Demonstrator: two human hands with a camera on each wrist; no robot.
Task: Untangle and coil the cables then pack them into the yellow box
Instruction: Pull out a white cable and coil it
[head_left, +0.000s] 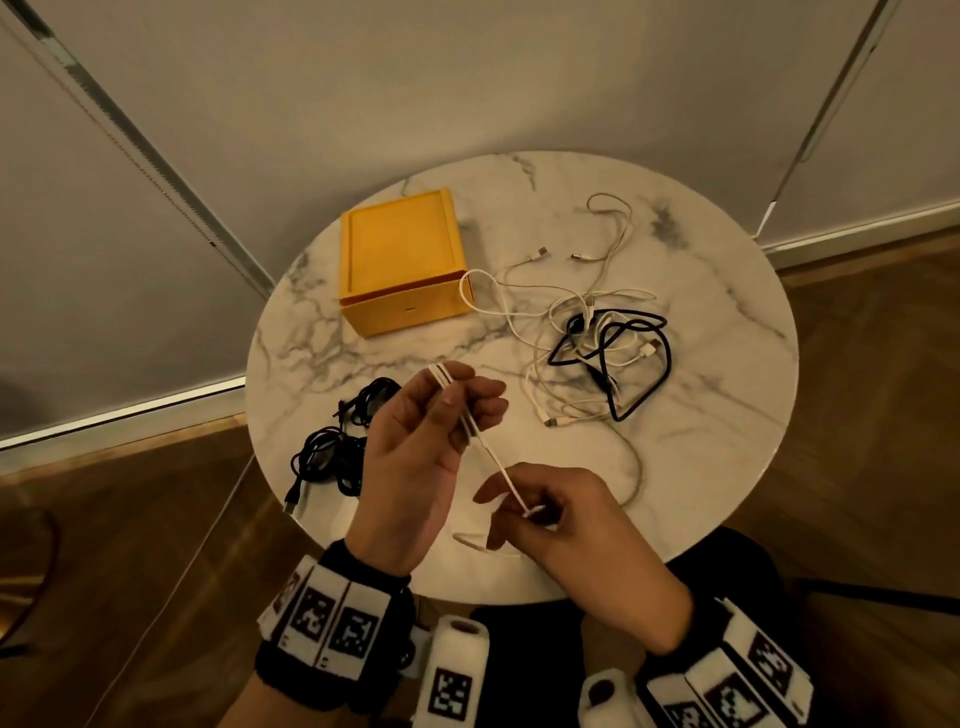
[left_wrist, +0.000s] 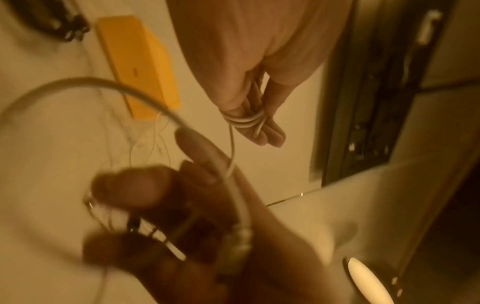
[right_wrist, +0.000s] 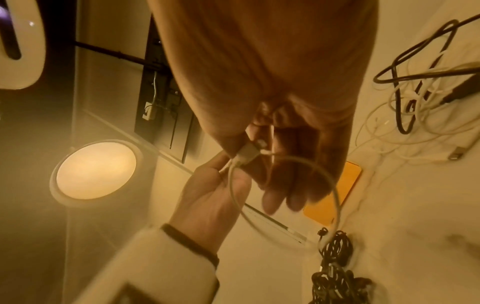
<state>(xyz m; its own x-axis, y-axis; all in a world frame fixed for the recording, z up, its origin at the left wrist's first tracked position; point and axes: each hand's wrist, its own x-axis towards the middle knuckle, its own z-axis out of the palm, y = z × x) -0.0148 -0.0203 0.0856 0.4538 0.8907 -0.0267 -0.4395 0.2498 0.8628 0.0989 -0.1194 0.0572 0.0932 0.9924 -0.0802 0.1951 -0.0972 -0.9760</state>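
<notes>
Two hands share one white cable (head_left: 485, 447), stretched taut between them above the near edge of the table (head_left: 727, 291). The left hand (head_left: 421, 431) is raised, fingers curled, with a few turns of the cable wound round its fingers (left_wrist: 249, 121) and the thumb pressing them in place. The right hand (head_left: 550, 514) sits lower and nearer the body, pinching the cable at its plug end, and a slack loop hangs from that grip. My guess is the coiling of this cable is well along, with only the short tail left to wind. It looks thin, light and limp, so it should bend easily but spring loose if the turns are let go; best held across the whole bundle, not by the plug. Further out, to the right, a tangle (head_left: 597, 332) of white and black cables lies on the marble, not yet sorted. Left of the hands rest two black coils (head_left: 337, 441), seemingly done. At the far left of the table stands the yellow box (head_left: 405, 260), lid shut, with one white loop touching its right side.
</notes>
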